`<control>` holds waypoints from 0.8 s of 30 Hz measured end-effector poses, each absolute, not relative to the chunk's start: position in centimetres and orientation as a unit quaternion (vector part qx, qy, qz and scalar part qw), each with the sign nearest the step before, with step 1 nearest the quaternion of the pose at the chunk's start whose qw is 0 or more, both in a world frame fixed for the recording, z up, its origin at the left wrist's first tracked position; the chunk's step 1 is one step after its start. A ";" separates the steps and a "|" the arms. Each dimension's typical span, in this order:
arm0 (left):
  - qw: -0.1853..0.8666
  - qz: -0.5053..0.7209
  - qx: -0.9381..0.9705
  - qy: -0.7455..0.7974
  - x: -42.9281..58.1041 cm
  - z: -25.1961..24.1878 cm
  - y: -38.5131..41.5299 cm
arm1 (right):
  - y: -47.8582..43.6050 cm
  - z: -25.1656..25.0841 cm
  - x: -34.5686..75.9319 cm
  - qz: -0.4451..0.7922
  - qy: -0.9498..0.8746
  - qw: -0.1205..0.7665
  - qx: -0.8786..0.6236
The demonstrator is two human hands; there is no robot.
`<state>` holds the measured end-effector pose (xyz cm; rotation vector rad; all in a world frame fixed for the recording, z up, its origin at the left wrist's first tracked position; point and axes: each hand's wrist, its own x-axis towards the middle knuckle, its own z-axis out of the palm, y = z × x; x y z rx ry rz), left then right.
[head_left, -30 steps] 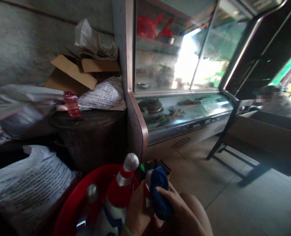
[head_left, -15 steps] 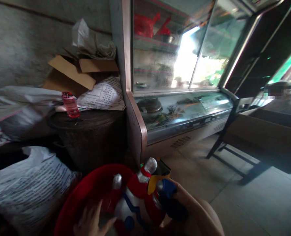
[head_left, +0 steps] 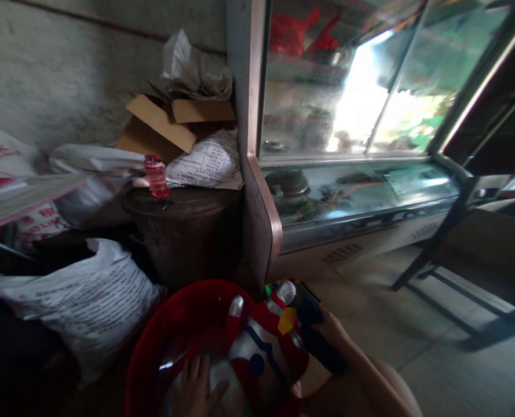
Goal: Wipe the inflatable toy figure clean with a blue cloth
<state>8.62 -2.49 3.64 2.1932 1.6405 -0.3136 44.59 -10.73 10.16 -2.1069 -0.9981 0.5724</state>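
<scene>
A soft stuffed toy in red and silver, with blue stripes and rounded silver limb ends, leans in a red plastic basin at the bottom of the view. My left hand lies on its silver part inside the basin, palm down, fingers stretched. At the basin's right side my right hand is closed around a dark blue soft thing; whether that belongs to the toy I cannot tell. A yellow patch shows beside it, with a black, yellow-edged piece behind. The toy's lower end is hidden.
A printed white sack stands left of the basin. Behind it, a dark drum carries a pink bottle and an open cardboard box. A glass display cabinet and a dark chair stand to the right.
The view has swung left, so everything sits further right. My left hand has come down from a blurred, raised pose onto the toy. My right hand keeps its hold.
</scene>
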 end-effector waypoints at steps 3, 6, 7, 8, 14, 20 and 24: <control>0.208 -0.125 0.786 0.569 9.1 5.0 -2.8 | -6.7 9.6 45.1 0.197 -0.391 0.326 -0.838; 0.230 -0.150 0.796 0.540 9.7 6.1 -3.0 | -4.2 10.0 44.8 0.168 -0.415 0.305 -0.841; 0.232 -0.155 0.800 0.532 10.0 6.4 -2.9 | -3.4 10.4 44.4 0.160 -0.428 0.304 -0.836; 0.234 -0.159 0.803 0.525 10.2 6.7 -2.9 | -2.5 10.9 43.7 0.156 -0.448 0.305 -0.826; 0.277 -0.134 0.814 0.493 9.7 6.8 -0.6 | 5.0 13.9 35.6 0.233 -0.616 0.318 -0.682; 0.302 -0.056 0.858 0.411 8.4 1.8 2.9 | 13.3 9.6 25.7 0.298 -0.670 0.239 -0.637; 0.325 -0.079 0.838 0.431 9.8 -2.1 5.5 | 17.2 3.6 21.8 0.317 -0.674 0.173 -0.644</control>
